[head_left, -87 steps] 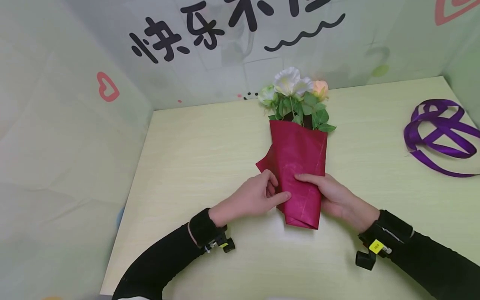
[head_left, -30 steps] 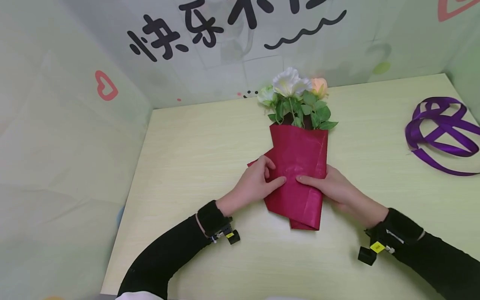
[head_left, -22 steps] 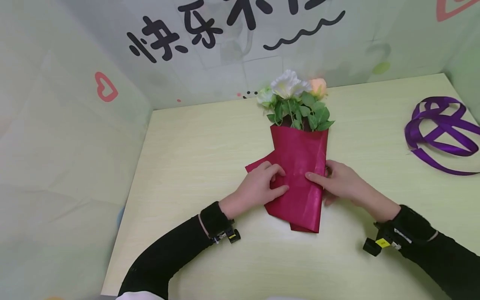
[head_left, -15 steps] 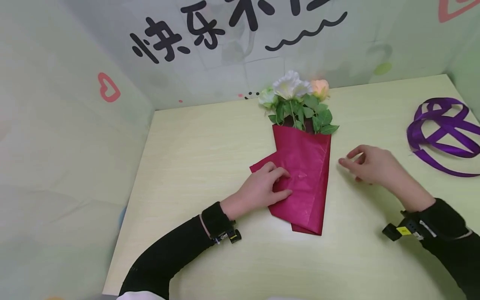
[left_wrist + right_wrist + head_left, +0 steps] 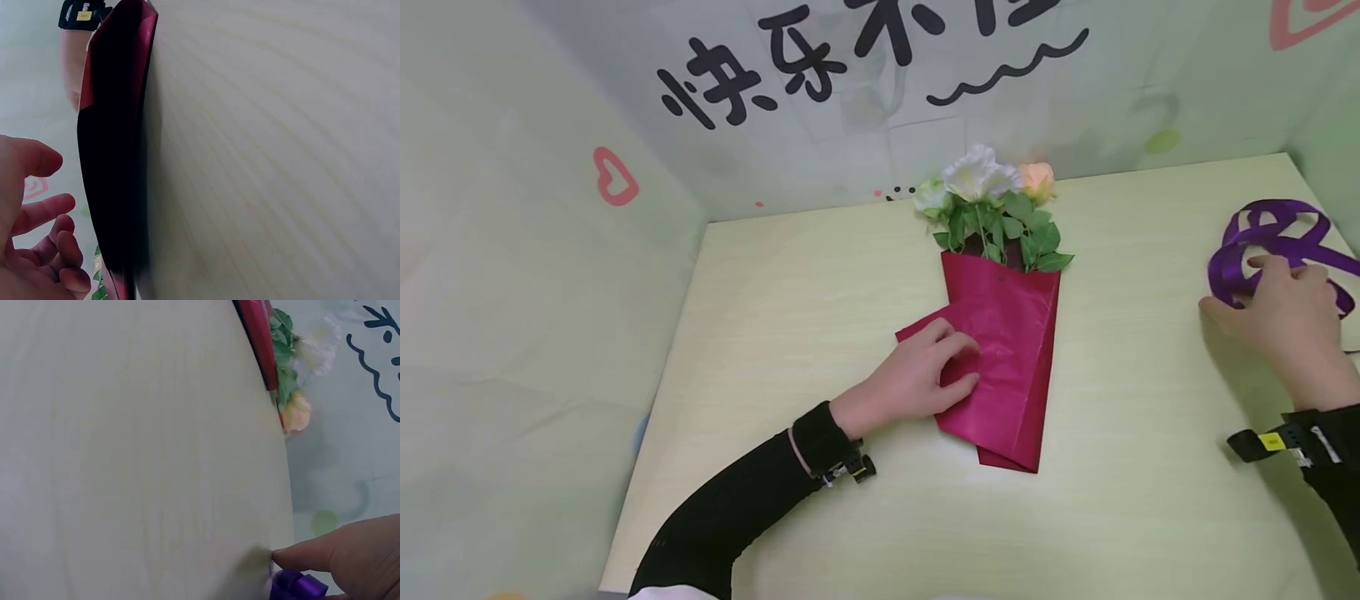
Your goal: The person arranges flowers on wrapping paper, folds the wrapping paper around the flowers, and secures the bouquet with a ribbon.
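In the head view a bouquet wrapped in crimson paper [image 5: 1018, 333] lies on the table, with white and peach artificial flowers [image 5: 976, 177] and green leaves at its top. My left hand [image 5: 917, 375] is over the paper's left side, fingers loosely bent; the left wrist view shows its fingers [image 5: 49, 212] with nothing pinched between them. My right hand [image 5: 1292, 312] is over a loosely coiled purple ribbon [image 5: 1225, 271], thumb and fingers spread. Only part of the ribbon [image 5: 300, 586] shows beside the thumb in the right wrist view; whether the fingertips touch it I cannot tell.
The pale wooden table [image 5: 790, 325] backs onto a printed wall covering [image 5: 820, 158] with black characters and a wavy line. A similar covering with a red heart [image 5: 616, 177] rises at the left. The ribbon lies near the table's right edge.
My right hand has let go of the paper's right edge and moved right to the ribbon. My left hand stays at the bouquet, where the lower left paper flap now spreads wider.
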{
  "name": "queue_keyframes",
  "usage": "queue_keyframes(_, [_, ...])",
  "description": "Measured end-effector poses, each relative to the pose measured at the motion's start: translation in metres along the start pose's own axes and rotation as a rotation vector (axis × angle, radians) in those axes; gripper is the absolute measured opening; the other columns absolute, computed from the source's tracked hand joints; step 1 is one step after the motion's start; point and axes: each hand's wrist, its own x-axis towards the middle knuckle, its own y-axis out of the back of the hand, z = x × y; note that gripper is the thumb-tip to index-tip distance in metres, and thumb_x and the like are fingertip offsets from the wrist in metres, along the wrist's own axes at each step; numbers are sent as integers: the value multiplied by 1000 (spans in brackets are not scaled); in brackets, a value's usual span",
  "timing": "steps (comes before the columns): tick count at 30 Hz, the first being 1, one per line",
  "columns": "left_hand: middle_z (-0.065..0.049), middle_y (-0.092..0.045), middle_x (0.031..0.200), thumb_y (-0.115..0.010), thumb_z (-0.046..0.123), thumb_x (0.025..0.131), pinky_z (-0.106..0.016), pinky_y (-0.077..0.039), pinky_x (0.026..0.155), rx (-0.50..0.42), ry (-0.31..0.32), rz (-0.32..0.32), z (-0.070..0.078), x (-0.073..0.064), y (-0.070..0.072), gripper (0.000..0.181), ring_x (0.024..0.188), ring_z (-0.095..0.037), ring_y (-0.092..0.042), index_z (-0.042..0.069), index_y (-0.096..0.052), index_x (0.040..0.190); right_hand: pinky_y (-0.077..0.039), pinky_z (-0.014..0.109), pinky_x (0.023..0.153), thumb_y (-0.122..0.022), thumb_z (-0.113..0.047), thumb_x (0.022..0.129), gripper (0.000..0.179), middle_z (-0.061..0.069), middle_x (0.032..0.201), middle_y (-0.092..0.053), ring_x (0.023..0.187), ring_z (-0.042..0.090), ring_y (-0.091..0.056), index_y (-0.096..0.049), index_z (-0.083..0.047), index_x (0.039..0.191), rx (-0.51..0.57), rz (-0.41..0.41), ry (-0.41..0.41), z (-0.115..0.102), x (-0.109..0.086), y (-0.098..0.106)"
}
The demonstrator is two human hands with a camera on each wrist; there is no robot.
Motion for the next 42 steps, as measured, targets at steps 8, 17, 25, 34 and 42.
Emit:
queue_keyframes(8, [-1,-60,105,-79,22,99,-23,-50,77,-27,11,-5,2,-1,4,27,93,-11,-56,9,-72,122,-45,66,71,-65,-23,106,38,36,93,-64,87,60,-59,-58,15,110,-54,16,165,-8,2,-11])
queue_keyframes(17, [2,-62,95,-75,18,102,-24,-50,72,-167,35,71,2,4,12,12,80,-10,-57,11,-71,111,-44,32,54,-82,-18,99,21,7,78,-71,65,20,-59,-74,1,103,177,-27,483,-87,-41,-39])
queue_keyframes(25, [-2,-76,96,-68,31,110,-26,-53,67,-468,293,39,10,14,17,25,81,-16,-70,10,-77,120,-45,26,49,-87,-17,96,17,-8,70,-67,56,7,-60,-73,-16,87,462,-235,670,-161,-79,-72])
queue_keyframes(34, [-9,-77,97,-71,12,107,-24,-56,71,-606,324,51,14,24,23,17,82,-20,-73,0,-76,117,-49,27,55,-96,-19,87,29,-7,69,-67,61,11,-64,-68,-15,78,454,-225,656,-194,-77,-80])
queue_keyframes(42, [-9,-75,96,-72,9,105,-24,-50,66,-617,362,247,12,28,45,12,81,-26,-69,2,-76,114,-51,29,61,-85,-27,99,22,1,81,-73,74,20,-70,-74,-8,95,546,-334,502,-187,-59,-35])
